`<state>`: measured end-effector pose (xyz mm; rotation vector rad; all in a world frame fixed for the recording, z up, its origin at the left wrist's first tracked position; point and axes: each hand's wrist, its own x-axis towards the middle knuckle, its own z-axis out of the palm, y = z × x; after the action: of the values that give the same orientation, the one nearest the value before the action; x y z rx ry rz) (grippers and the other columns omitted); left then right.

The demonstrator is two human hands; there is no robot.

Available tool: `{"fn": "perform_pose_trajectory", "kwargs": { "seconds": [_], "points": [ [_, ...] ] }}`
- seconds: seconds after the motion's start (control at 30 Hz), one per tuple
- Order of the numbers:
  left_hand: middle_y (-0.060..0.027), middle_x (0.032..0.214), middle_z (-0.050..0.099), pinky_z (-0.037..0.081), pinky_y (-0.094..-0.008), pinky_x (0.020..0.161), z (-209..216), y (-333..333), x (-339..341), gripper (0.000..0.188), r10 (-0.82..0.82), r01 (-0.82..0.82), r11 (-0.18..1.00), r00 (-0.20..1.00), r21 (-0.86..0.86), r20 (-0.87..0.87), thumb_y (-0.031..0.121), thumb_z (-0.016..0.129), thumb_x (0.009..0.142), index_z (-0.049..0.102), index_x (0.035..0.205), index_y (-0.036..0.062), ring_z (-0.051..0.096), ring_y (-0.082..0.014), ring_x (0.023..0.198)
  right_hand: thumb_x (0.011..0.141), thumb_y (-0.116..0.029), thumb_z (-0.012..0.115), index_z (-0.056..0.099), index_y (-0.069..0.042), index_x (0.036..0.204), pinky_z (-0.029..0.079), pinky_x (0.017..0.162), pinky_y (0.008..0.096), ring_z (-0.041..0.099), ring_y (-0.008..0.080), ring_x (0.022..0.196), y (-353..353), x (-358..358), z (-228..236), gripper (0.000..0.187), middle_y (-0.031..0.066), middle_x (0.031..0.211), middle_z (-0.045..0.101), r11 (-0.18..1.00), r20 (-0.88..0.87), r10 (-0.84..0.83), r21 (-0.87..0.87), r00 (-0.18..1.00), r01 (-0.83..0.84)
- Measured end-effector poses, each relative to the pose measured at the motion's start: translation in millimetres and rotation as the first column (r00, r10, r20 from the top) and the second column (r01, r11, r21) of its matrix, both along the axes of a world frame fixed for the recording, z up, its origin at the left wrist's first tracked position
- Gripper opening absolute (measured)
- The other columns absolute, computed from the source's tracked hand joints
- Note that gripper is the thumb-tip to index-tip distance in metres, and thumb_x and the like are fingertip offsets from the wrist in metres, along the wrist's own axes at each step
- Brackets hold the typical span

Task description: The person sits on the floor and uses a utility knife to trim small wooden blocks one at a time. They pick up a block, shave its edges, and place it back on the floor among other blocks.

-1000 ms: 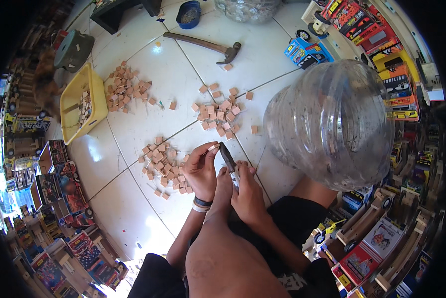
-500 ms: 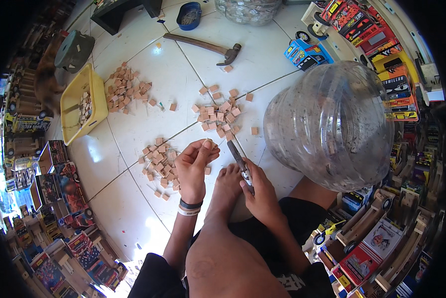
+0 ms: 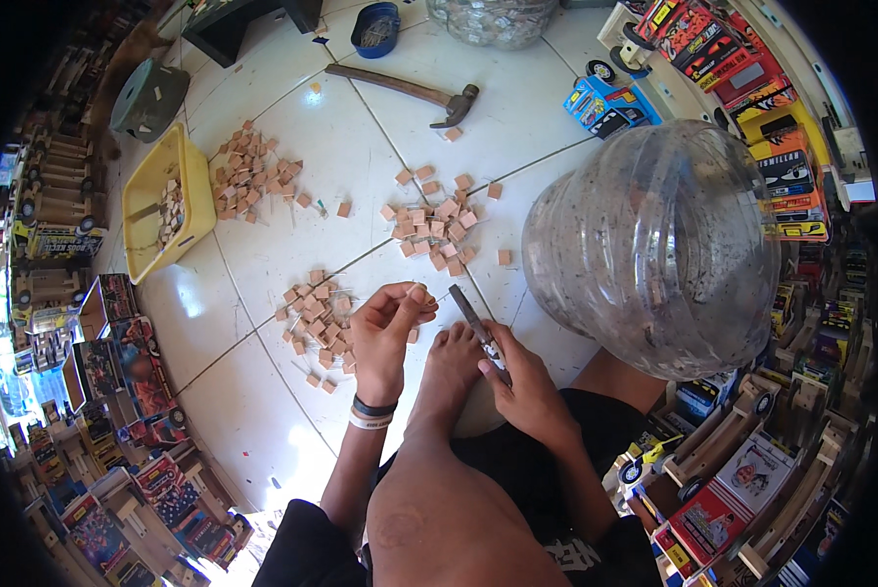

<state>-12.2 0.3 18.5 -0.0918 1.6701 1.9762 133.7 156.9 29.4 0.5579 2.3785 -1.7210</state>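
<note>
In front of my raised foot, my left hand (image 3: 388, 328) pinches a small pale yellowish piece (image 3: 428, 298) between thumb and fingertips; the fingers hide most of it. My right hand (image 3: 527, 383) is wrapped around a dark, narrow, flat bar-like tool (image 3: 469, 311), its far end pointing up and to the left, apart from the left hand. Left of my left hand lies a pile of small square wooden pieces (image 3: 318, 318) with thin pins sticking out. Beyond my hands is a second such pile (image 3: 431, 227), and a third pile (image 3: 251, 176) sits farther left.
A yellow tub (image 3: 200, 210) holding small pieces stands at left. A hammer (image 3: 410, 90) lies beyond the piles, near a blue bowl (image 3: 374, 41) of thin metal bits. On the right is a large clear plastic container (image 3: 654, 249). Wooden toy trucks (image 3: 728, 494) crowd both sides.
The tool in my right hand has come slightly nearer to me. My left hand has lowered a little and turned, still pinching the small piece. The piles look unchanged.
</note>
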Motion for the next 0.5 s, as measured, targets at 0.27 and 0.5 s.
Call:
{"fn": "perform_pose_trajectory", "kwargs": {
  "seconds": [0.27, 0.5],
  "points": [
    [-0.0130, 0.117, 0.075, 0.058, -0.0366, 0.096, -3.6, 14.0, 6.5, 0.035, -0.137, 0.075, 0.970, 0.954, 0.230, 0.268, 0.019, 0.069, 0.105, 0.066, 0.134, 0.0000, 0.072, -0.0223, 0.110, 0.105, -0.012, 0.061, 0.041, 0.001, 0.152, 0.047, 0.109, 0.0496, 0.056, 0.0466, 0.132, -12.4, 2.7, -4.8, 0.053, 0.0292, 0.142, 0.058, 1.000, -0.102, -0.002, 0.013, 0.995, 0.003],
    [-0.0084, 0.113, 0.074, 0.057, -0.0355, 0.095, -4.8, 9.9, 6.0, 0.033, -0.227, 0.056, 0.922, 0.881, 0.383, 0.415, 0.024, 0.068, 0.106, 0.068, 0.133, 0.0037, 0.070, -0.0182, 0.100, 0.108, -0.018, 0.063, 0.052, -0.005, 0.132, 0.053, 0.075, 0.0315, 0.057, 0.0127, 0.081, 2.4, 12.6, 9.5, 0.029, 0.0036, 0.096, 0.057, 0.327, 0.172, 0.038, -0.933, 0.984, 0.150]
  ]
}}
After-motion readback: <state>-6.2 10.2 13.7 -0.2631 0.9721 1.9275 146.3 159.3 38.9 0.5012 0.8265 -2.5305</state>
